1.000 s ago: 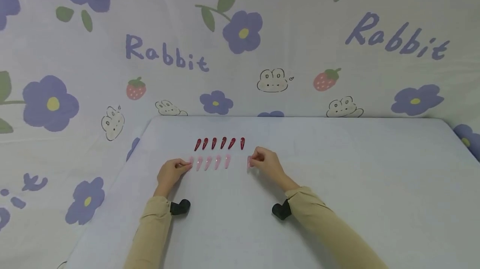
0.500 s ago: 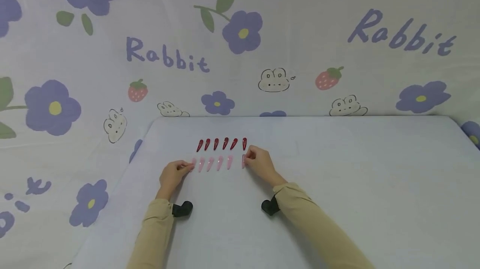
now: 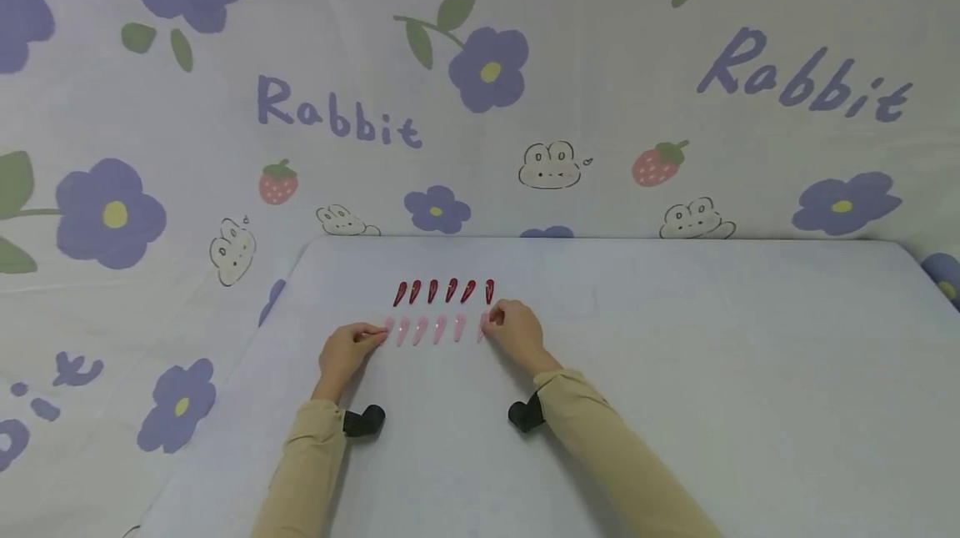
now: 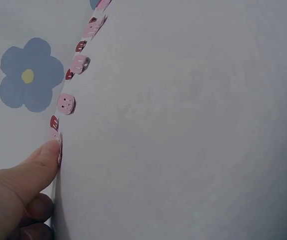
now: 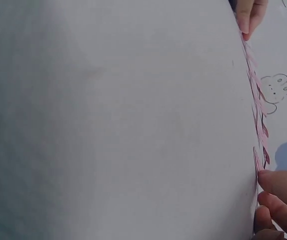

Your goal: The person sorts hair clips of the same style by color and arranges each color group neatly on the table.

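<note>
Teardrop-shaped hair clips lie in two rows on the white table [image 3: 675, 371]. Several red hair clips [image 3: 432, 292] form the far row, and several pink hair clips [image 3: 421, 330] the near one. At the near row's left end, my left hand [image 3: 347, 356] pinches the leftmost pink hair clip [image 3: 387, 326]; its thumb [image 4: 46, 155] covers part of the clip in the left wrist view. My right hand [image 3: 519, 333] pinches the rightmost pink hair clip [image 3: 482, 332] between thumb and fingers, just below the last red clip [image 3: 490, 291].
Behind the table's far edge hangs a white cloth [image 3: 600, 87] printed with flowers, rabbits and strawberries. Black wrist cameras stick out from both sleeves, one at the left wrist [image 3: 366, 420] and one at the right wrist [image 3: 527, 413].
My right hand has moved left with its pink hair clip, bringing it nearer the other pink clips. My left hand stays at the left end of the row.
</note>
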`<act>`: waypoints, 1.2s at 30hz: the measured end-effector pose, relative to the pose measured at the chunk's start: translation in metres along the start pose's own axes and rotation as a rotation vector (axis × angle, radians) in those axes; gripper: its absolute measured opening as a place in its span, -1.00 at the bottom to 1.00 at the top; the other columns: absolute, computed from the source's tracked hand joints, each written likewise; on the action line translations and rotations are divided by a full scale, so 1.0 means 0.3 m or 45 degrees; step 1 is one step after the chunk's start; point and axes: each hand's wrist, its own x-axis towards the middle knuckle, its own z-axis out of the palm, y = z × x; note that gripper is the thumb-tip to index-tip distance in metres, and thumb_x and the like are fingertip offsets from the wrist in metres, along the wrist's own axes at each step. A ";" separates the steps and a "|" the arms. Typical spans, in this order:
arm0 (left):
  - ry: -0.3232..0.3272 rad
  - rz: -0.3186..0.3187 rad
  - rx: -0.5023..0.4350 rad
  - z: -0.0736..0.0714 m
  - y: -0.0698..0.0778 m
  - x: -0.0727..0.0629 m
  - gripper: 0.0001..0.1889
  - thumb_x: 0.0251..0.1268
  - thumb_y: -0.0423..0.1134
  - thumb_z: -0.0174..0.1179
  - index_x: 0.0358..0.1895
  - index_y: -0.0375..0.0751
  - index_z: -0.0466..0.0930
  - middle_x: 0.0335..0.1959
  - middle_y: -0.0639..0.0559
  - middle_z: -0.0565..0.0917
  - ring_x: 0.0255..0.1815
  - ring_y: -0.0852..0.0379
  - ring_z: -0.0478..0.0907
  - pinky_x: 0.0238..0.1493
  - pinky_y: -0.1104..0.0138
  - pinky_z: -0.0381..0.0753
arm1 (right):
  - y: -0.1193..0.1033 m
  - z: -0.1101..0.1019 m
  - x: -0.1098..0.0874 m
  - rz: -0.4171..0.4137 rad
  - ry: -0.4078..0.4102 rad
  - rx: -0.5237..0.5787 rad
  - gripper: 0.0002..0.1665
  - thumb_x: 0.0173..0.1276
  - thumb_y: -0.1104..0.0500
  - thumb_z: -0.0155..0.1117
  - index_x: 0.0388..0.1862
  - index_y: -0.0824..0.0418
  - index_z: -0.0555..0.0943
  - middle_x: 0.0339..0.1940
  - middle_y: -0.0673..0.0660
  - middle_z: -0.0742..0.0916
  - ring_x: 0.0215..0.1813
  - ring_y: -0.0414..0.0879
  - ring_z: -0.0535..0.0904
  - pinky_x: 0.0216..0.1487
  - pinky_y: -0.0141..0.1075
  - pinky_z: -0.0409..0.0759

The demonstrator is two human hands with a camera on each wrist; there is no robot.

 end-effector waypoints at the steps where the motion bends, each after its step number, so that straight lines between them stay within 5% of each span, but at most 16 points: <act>1: 0.000 0.001 0.003 0.001 0.000 0.001 -0.74 0.06 -0.08 0.27 -0.27 -0.17 0.68 -0.65 0.11 0.44 -0.55 0.12 0.31 -0.51 0.31 0.23 | -0.003 -0.002 0.001 0.007 -0.015 -0.028 -0.85 0.09 0.21 0.28 -0.56 0.23 0.52 -0.59 0.02 0.49 -0.49 -0.12 0.37 -0.46 -0.30 0.32; 11: -0.012 -0.020 0.034 0.002 0.009 0.001 -0.70 0.08 -0.02 0.24 -0.25 -0.16 0.67 -0.59 0.09 0.50 -0.50 0.08 0.36 -0.47 0.28 0.27 | -0.005 -0.012 0.006 0.068 -0.074 -0.037 -0.87 0.09 0.22 0.26 -0.42 0.27 0.56 -0.54 0.04 0.52 -0.44 -0.10 0.41 -0.40 -0.28 0.35; 16: -0.007 -0.043 0.042 -0.002 0.017 -0.002 -0.71 0.09 -0.02 0.23 -0.24 -0.15 0.67 -0.58 0.10 0.49 -0.48 0.08 0.36 -0.46 0.29 0.25 | 0.013 -0.017 0.002 0.025 -0.120 0.068 -0.75 0.07 0.18 0.31 -0.29 0.31 0.61 -0.53 0.03 0.50 -0.41 -0.10 0.38 -0.35 -0.28 0.33; 23: 0.011 -0.075 0.026 0.007 0.023 -0.015 -0.75 0.11 -0.07 0.23 -0.24 -0.16 0.68 -0.63 0.08 0.42 -0.56 0.12 0.28 -0.53 0.31 0.19 | 0.014 -0.030 -0.005 -0.064 -0.213 0.011 -0.54 -0.04 0.11 0.42 -0.16 0.32 0.62 -0.49 0.03 0.49 -0.37 -0.13 0.37 -0.32 -0.31 0.33; 31: 0.127 -0.033 0.030 0.028 0.019 -0.026 -0.77 0.09 -0.09 0.25 -0.28 -0.15 0.68 -0.67 0.10 0.40 -0.62 0.14 0.26 -0.59 0.31 0.16 | 0.021 -0.037 0.000 -0.143 -0.318 -0.070 -0.34 -0.09 0.09 0.46 0.06 0.21 0.52 -0.41 0.04 0.48 -0.35 -0.09 0.39 -0.29 -0.25 0.36; 36: 0.177 0.010 0.040 0.040 0.016 -0.036 -0.78 0.11 -0.10 0.24 -0.27 -0.16 0.69 -0.71 0.11 0.36 -0.66 0.16 0.22 -0.63 0.31 0.13 | 0.028 -0.032 0.003 -0.139 -0.346 -0.107 -0.43 -0.05 0.07 0.44 -0.01 0.18 0.54 -0.38 0.04 0.49 -0.31 -0.08 0.42 -0.27 -0.23 0.38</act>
